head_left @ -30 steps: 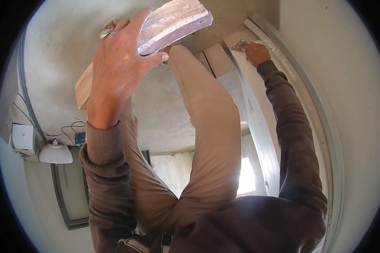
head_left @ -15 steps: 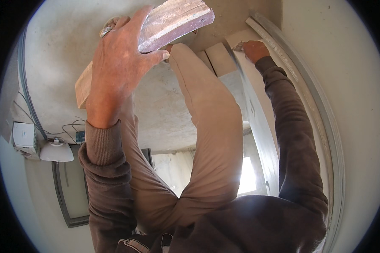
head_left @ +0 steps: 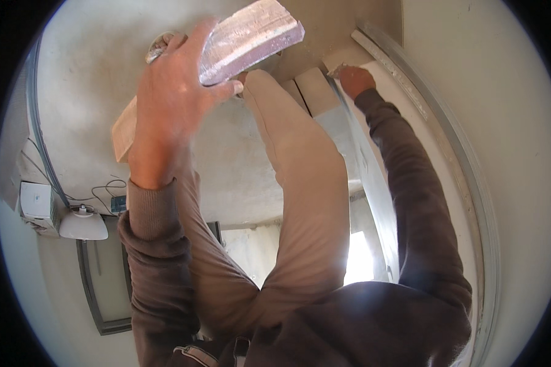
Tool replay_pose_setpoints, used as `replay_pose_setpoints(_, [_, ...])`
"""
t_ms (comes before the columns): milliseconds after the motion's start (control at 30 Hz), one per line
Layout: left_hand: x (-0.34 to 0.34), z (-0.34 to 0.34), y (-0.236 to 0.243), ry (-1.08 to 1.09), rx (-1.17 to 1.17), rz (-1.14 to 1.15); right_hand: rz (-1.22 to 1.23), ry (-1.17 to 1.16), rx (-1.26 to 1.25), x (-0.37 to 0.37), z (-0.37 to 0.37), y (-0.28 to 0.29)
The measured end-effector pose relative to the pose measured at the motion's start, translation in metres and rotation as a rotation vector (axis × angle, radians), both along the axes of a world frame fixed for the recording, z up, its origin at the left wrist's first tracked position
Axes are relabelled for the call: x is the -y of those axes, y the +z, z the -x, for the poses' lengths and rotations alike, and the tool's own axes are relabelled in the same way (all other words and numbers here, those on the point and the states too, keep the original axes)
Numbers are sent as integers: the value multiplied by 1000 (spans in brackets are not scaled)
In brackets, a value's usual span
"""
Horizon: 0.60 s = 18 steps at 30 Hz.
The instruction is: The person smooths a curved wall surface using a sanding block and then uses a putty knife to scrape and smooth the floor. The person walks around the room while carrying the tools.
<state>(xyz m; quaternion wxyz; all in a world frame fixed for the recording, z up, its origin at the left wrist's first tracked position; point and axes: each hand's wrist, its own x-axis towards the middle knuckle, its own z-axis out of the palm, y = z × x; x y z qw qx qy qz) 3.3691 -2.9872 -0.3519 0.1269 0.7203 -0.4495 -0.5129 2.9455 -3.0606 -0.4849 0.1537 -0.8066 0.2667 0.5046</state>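
My left hand (head_left: 168,98) grips a thick wooden block (head_left: 251,40) with a worn pale top and a purplish side. The thumb lies along its near edge and the forefinger along the far one. A pale wooden piece (head_left: 124,129) shows on the other side of the wrist; whether it belongs to the same block I cannot tell. At the far right my right hand (head_left: 356,82) is closed in a fist at the end of a long white panel (head_left: 386,82). A small whitish bit (head_left: 335,72) pokes out of the fist, too hidden to name.
A long metal profile (head_left: 453,131) runs along the right wall. Behind my bent knee lie pale tiles or boards (head_left: 318,92). To the left are a white box (head_left: 38,200), a white lamp-like fixture (head_left: 84,225) and loose cables (head_left: 104,189). A roundish object (head_left: 159,46) sits near my left fingers.
My right hand has moved a little to the left and nearer. My left hand keeps its hold on the wooden block; the whole view has shifted slightly.
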Motion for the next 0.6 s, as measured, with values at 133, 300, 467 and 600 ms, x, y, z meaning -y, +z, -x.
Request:
replay_pose_setpoints(133, [-1, 4, 4, -20, 2, 18, 49, -41, 61, 0, 4, -1])
replay_pose_setpoints(300, [1, 2, 4, -27, -14, 21, 52, 19, 93, 29, -8, 17])
replay_pose_setpoints(467, [3, -1, 0, -36, -13, 49, 19, 65, 37, 36, -4, 23])
replay_pose_setpoints(600, [0, 1, 0, -15, -24, 31, 37, 87, 3, 32, 0, 22])
